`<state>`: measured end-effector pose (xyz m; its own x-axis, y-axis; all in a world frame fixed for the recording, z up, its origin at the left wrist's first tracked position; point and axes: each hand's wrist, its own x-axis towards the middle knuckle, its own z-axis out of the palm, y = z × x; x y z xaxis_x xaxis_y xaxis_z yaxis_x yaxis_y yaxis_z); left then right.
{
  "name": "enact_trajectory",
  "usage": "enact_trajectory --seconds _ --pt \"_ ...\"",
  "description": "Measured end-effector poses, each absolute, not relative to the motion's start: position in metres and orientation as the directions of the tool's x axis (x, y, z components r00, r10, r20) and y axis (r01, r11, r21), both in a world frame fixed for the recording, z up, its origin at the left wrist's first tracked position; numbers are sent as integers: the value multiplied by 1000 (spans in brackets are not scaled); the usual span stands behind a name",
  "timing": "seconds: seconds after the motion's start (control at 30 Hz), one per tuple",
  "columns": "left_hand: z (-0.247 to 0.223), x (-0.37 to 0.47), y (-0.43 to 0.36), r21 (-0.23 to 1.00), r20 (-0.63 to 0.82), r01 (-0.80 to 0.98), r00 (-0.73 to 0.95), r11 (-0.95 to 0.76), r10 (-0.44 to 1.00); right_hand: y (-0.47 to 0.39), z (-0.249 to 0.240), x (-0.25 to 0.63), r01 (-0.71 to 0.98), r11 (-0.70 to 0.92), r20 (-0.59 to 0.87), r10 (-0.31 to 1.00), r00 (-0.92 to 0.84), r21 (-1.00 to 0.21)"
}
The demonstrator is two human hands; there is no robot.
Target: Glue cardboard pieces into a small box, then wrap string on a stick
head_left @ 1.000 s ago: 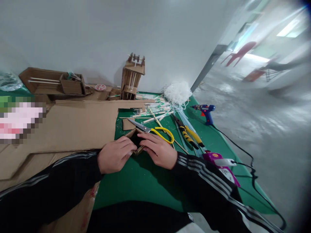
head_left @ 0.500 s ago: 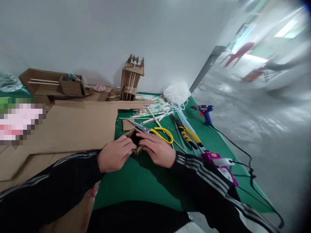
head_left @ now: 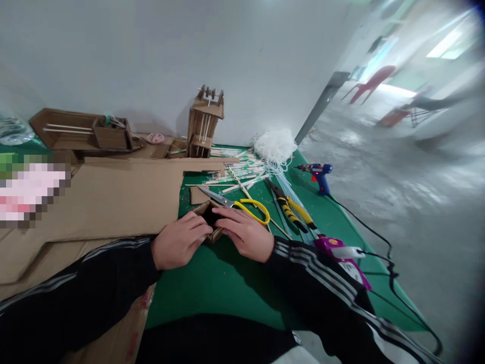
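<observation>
Between my two hands is a small open cardboard box (head_left: 203, 208) on the green table. My left hand (head_left: 181, 241) grips its left and near walls, fingers curled over the rim. From the other side my right hand (head_left: 247, 233) pinches the right wall, with fingertips reaching inside. Much of the box is covered by my fingers. Just beyond it lie yellow-handled scissors (head_left: 253, 210), their blades across a small cardboard piece (head_left: 197, 196). To the right of my right hand rest pliers (head_left: 290, 207) with black and yellow handles.
A large cardboard sheet (head_left: 129, 197) covers the table's left side. A cardboard tower (head_left: 204, 124) and a cardboard tray-like model (head_left: 71, 129) stand by the wall. Wrapped sticks (head_left: 242, 174), white string (head_left: 275, 145), a blue glue gun (head_left: 320, 177) and its cable (head_left: 364, 222) lie right.
Nearly nothing differs. Both hands keep their hold on the small box, and the view has shifted very slightly.
</observation>
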<state>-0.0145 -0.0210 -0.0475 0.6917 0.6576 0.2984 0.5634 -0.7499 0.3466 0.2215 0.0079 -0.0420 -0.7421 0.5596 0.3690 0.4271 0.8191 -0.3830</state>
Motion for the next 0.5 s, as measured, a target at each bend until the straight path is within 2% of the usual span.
enact_trajectory --seconds 0.5 --pt "-45 -14 -23 359 275 573 689 -737 670 9 -45 222 421 820 378 558 -739 -387"
